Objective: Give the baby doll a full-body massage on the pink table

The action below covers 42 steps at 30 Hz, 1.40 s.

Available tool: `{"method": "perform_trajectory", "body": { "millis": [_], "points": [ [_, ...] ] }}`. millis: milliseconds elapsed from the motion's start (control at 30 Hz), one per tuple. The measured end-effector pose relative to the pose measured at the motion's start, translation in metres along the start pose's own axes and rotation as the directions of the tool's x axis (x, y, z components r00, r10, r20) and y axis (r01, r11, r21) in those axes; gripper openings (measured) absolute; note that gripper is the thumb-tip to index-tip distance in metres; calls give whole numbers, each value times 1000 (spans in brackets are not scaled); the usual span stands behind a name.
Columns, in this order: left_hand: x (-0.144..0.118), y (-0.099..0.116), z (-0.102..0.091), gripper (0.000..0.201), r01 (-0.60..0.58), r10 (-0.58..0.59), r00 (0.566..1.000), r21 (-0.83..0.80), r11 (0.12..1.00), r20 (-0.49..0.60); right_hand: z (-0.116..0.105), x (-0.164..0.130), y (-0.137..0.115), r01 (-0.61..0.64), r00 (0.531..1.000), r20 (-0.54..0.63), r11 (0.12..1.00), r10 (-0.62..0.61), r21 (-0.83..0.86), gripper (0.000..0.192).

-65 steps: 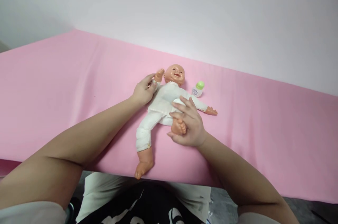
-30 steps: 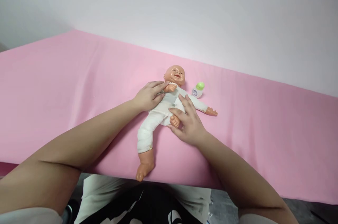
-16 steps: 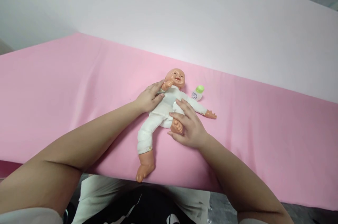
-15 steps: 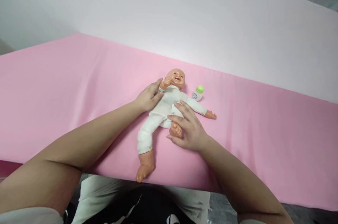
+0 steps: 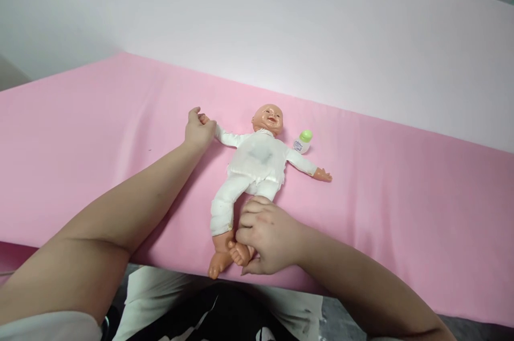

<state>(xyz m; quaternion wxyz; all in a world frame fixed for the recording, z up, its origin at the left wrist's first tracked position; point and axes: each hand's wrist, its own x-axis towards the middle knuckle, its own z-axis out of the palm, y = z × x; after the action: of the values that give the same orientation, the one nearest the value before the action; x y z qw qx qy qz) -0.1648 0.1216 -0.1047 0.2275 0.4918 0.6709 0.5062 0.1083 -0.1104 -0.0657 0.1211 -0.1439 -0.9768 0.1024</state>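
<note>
A baby doll (image 5: 257,161) in a white suit lies on its back on the pink cloth (image 5: 100,132), head away from me, both arms spread out. My left hand (image 5: 198,131) grips the doll's hand at the left, the arm stretched out flat. My right hand (image 5: 265,236) is closed around the doll's lower leg near the cloth's front edge, with its bare foot showing beside my fingers. The doll's other leg lies straight, its foot at the edge.
A small white bottle with a green cap (image 5: 302,141) stands just right of the doll's head. A pale wall (image 5: 281,25) rises behind the pink cloth. My lap is below the front edge.
My left hand has pulled the doll's arm from its chin out to the left. My right hand has drawn the bent leg down from the belly and straightened it toward me.
</note>
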Motion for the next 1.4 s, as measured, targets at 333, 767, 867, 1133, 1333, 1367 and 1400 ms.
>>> {"method": "perform_trajectory", "body": {
  "millis": [333,767,867,1133,1333,1367,1400],
  "points": [
    [-20,22,-8,46,-207,143,973,409,889,181,-3,1,1,-62,977,-199,994,79,92,53],
    [-99,68,3,46,-510,353,774,187,839,525,-28,-18,68,-808,418,-371,526,830,266,51],
    [-101,70,4,42,-448,305,789,159,880,533,-26,-18,78,-845,377,-294,456,878,280,66],
    [-128,82,2,60,264,26,683,-280,923,730,-9,-22,87,-517,484,-355,588,800,622,105],
    [-138,99,-4,59,620,-6,482,-337,708,876,-13,-19,59,-577,621,-378,727,687,372,97],
    [-140,100,-4,58,648,-1,467,-341,681,884,-13,-17,52,-584,648,-365,744,668,324,92],
    [-141,101,-4,58,667,13,465,-360,652,885,-12,-16,46,-579,682,-355,769,640,273,88]
  ]
}}
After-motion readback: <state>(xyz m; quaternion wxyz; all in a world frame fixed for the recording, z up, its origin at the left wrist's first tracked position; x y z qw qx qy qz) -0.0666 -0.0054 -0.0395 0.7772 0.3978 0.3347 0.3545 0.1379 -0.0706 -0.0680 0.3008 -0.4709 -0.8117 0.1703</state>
